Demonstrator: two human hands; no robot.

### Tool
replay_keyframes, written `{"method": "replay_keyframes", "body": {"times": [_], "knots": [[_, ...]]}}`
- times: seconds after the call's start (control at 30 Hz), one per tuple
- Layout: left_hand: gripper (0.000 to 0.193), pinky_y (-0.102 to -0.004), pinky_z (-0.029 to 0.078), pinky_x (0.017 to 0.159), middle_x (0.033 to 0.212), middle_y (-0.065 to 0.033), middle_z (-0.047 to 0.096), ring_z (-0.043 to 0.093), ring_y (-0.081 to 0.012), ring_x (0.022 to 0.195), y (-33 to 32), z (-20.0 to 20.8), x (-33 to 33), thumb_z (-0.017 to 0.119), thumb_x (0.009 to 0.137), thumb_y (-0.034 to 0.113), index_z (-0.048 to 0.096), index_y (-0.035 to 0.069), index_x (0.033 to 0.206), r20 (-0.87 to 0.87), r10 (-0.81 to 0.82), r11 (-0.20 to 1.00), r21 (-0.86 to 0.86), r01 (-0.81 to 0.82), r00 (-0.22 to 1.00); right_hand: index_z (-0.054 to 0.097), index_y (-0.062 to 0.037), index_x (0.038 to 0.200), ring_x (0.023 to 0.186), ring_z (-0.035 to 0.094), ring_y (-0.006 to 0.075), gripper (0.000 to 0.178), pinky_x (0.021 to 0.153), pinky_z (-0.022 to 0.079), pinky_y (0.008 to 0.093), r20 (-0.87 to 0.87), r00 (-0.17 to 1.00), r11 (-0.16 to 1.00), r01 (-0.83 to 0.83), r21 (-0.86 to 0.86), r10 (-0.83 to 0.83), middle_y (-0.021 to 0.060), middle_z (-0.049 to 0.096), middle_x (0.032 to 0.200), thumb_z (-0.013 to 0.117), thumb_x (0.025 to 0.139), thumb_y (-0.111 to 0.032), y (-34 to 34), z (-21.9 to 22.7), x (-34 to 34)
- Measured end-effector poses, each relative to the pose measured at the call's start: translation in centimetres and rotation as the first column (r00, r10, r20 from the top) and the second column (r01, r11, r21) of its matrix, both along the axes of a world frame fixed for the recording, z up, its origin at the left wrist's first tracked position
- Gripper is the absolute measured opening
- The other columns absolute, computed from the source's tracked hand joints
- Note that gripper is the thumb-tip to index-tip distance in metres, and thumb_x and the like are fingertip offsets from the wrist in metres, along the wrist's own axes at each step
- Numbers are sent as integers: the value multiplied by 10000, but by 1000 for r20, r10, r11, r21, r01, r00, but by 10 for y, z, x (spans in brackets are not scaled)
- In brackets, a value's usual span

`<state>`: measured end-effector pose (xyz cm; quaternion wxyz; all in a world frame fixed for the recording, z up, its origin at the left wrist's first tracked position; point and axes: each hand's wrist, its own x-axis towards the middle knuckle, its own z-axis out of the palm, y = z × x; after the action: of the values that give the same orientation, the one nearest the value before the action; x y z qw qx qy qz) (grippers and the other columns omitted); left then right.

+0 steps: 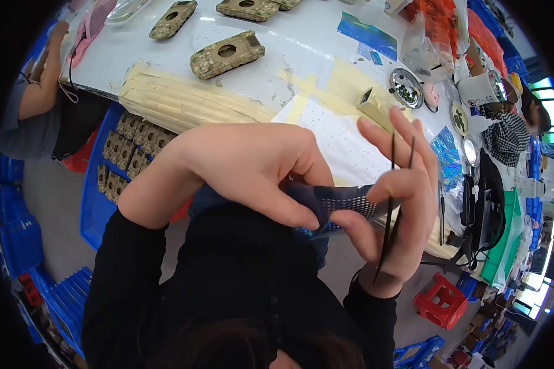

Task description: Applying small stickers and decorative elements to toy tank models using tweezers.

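Observation:
Above my lap, in front of the table edge, my left hand (pixel 252 163) pinches one end of a dark, thin sheet (pixel 341 202) between thumb and fingers. Rows of small pale rectangles cover the sheet, which looks slightly bent. At its other end, the thumb and a finger of my right hand (pixel 409 190) grip it too. Dark tweezers (pixel 388 230) lie across that same hand, tucked among the fingers, tips pointing down towards the wrist. Beyond my hands, white paper (pixel 341 154) with tiny dark specks lies on the table.
Camouflage model tank hulls (pixel 206 63) sit at the back of the table (pixel 135 43). A blue tray (pixel 91 212) of similar small hulls stands left. At right are a metal dish (pixel 395 79) with green pieces, a yellowish box (pixel 375 106) and a red stool (pixel 442 301). Another person (pixel 34 117) works far left.

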<state>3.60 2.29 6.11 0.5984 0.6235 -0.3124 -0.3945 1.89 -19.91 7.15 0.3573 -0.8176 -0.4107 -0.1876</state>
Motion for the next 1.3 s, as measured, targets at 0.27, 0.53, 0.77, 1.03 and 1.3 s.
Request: {"method": "replay_keyframes", "body": {"times": [0.27,0.53,0.77,1.03,1.3], "knots": [[149,-180,485,614,801,-25,675,602,-40,701,-7,-14,-9,746,802,43,667,-45,892,-143,261,950,-137,-280,955,456,-69,749,660,561,131,302,793,474,308,-383,919,920,227,320,-94,54,571,737,726,769,64,-8,-8,-13],[106,-177,484,684,867,-31,691,614,-43,749,-25,-35,-37,694,842,8,670,-11,944,-395,549,702,-261,-663,737,420,-60,798,632,445,55,279,582,345,188,-496,864,808,354,471,-89,39,545,743,660,841,76,-9,-25,-19],[136,-177,475,694,878,-31,688,610,-44,768,-28,-36,-42,671,865,12,670,-21,997,-340,641,651,-234,-722,689,420,-64,785,614,418,46,280,566,320,183,-498,859,814,372,446,-120,27,536,721,660,845,67,-9,-28,-21],[124,-183,480,711,878,-39,689,610,-43,780,-30,-35,-44,651,886,32,669,-26,994,-356,636,655,-221,-723,685,424,-63,800,639,427,42,289,566,322,174,-494,862,825,360,435,-115,39,546,755,662,821,102,-13,-33,-24],[94,-192,482,712,875,-44,691,619,-50,784,-31,-36,-48,647,884,16,661,-24,967,-367,638,665,-182,-724,678,469,3,1011,977,592,296,903,953,408,435,-216,856,781,516,352,-469,243,609,1011,174,822,-830,-15,-42,-30]]}}
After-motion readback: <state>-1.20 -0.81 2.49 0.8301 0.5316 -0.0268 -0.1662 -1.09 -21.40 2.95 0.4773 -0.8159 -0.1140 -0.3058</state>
